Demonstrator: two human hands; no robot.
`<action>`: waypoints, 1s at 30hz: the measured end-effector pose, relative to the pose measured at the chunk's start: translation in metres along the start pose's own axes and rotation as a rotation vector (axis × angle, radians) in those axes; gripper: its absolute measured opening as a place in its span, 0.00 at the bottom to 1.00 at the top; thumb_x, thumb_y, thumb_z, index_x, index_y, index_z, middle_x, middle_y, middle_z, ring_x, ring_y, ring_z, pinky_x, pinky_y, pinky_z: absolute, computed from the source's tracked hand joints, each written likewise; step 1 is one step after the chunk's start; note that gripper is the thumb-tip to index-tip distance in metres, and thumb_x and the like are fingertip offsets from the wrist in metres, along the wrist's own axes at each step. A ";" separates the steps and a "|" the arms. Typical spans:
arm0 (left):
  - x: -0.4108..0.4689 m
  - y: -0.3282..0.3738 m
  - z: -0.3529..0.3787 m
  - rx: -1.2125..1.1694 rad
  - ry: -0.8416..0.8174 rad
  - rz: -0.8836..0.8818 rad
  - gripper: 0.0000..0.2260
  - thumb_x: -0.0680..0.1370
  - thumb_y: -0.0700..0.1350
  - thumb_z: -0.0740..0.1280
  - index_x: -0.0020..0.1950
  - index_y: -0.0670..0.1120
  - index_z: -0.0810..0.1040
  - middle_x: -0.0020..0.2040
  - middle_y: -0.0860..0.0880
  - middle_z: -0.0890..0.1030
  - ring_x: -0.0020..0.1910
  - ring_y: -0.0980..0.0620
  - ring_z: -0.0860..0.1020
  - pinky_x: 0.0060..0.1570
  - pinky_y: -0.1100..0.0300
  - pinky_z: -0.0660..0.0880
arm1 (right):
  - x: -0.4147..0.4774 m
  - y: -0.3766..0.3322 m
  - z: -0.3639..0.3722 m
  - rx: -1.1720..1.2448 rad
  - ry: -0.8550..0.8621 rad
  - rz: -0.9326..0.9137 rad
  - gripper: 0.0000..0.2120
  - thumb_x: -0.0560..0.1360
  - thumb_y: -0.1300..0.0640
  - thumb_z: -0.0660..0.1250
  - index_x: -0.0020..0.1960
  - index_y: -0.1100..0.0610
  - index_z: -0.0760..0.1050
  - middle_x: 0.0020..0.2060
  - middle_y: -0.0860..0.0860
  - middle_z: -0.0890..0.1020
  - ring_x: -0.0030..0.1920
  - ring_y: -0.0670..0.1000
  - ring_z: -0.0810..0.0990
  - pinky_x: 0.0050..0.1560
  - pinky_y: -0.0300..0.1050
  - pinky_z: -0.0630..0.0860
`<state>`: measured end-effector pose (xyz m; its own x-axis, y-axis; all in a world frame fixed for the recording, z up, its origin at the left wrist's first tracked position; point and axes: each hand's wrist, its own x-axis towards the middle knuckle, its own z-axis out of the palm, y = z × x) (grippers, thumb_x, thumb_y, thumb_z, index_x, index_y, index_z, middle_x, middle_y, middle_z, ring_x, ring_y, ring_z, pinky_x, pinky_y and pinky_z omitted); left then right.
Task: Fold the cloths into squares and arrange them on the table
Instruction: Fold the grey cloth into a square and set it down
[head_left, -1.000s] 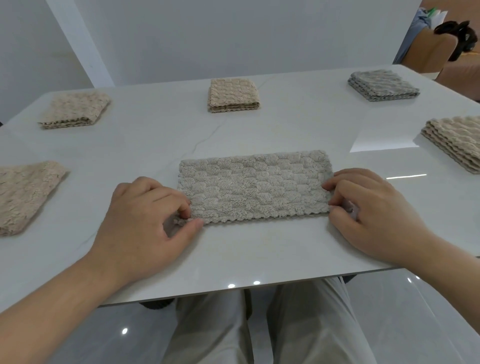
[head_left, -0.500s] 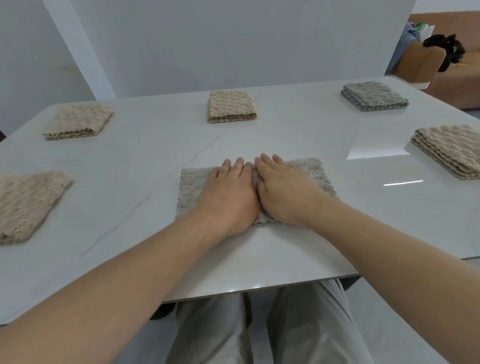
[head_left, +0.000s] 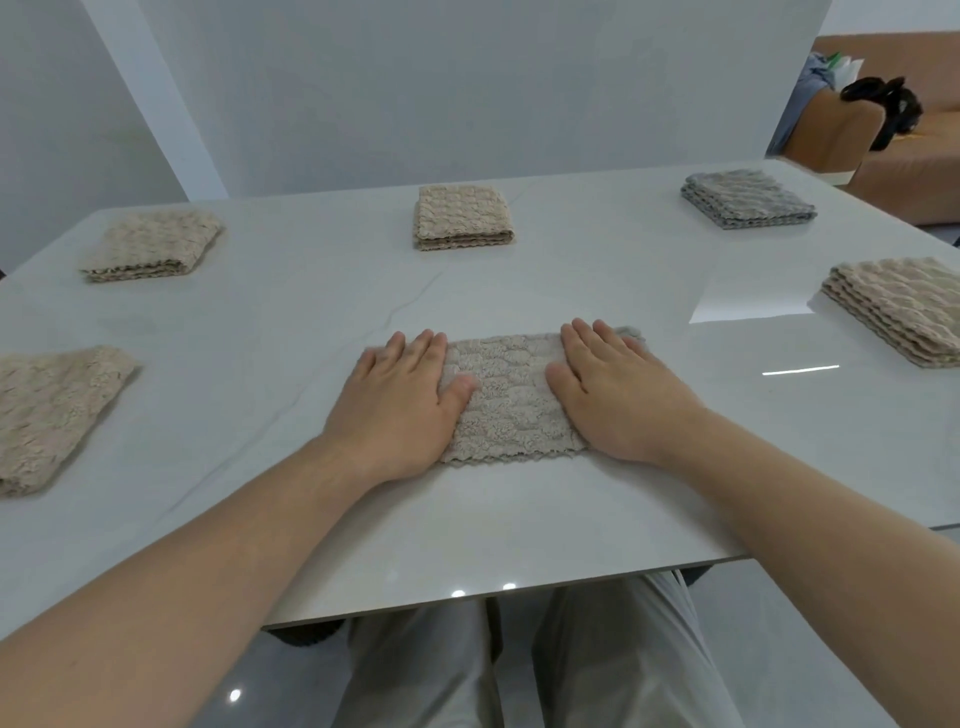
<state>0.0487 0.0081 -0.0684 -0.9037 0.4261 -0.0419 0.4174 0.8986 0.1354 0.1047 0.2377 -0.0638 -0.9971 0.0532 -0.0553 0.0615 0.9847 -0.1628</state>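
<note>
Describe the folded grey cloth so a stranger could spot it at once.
Start at the white glossy table and go to its far right corner, nearest the brown chair. The folded grey textured cloth lies there. The other four folded squares are beige or tan; only this one is grey.

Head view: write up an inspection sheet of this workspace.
Surface: white table, glossy, faint veining.
Job's things: centre cloth, a flat rectangle; folded around it, left cloth, far-left cloth, far-middle cloth, grey cloth, right cloth.
Clutter: nothing seen.
Hands: left hand and right hand lie flat on the centre cloth's two ends, fingers straight.
Cables: nothing seen.
Surroundings: grey wall; brown sofa with a black thing on it, far right.
</note>
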 end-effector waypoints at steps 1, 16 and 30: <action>-0.001 -0.004 0.000 -0.007 -0.002 -0.016 0.32 0.82 0.64 0.40 0.83 0.50 0.46 0.83 0.53 0.48 0.82 0.51 0.44 0.80 0.49 0.43 | -0.001 0.003 0.000 -0.011 0.003 0.009 0.32 0.83 0.41 0.40 0.82 0.56 0.45 0.82 0.50 0.48 0.81 0.49 0.44 0.80 0.49 0.42; -0.009 -0.001 -0.013 0.061 -0.061 -0.174 0.35 0.83 0.63 0.40 0.82 0.42 0.41 0.83 0.43 0.41 0.81 0.44 0.38 0.79 0.44 0.37 | -0.004 0.044 -0.012 0.022 -0.015 0.213 0.36 0.81 0.36 0.37 0.82 0.55 0.48 0.81 0.51 0.51 0.81 0.53 0.46 0.79 0.58 0.45; 0.000 0.063 0.001 0.056 -0.051 0.141 0.50 0.72 0.79 0.39 0.82 0.44 0.40 0.83 0.45 0.40 0.81 0.47 0.38 0.79 0.44 0.40 | -0.010 0.012 -0.031 -0.097 0.073 0.490 0.34 0.79 0.31 0.50 0.67 0.58 0.72 0.64 0.58 0.77 0.65 0.62 0.74 0.59 0.54 0.71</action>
<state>0.0748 0.0652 -0.0609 -0.8305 0.5517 -0.0767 0.5456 0.8334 0.0878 0.1138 0.2537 -0.0342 -0.8527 0.5213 -0.0323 0.5223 0.8517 -0.0422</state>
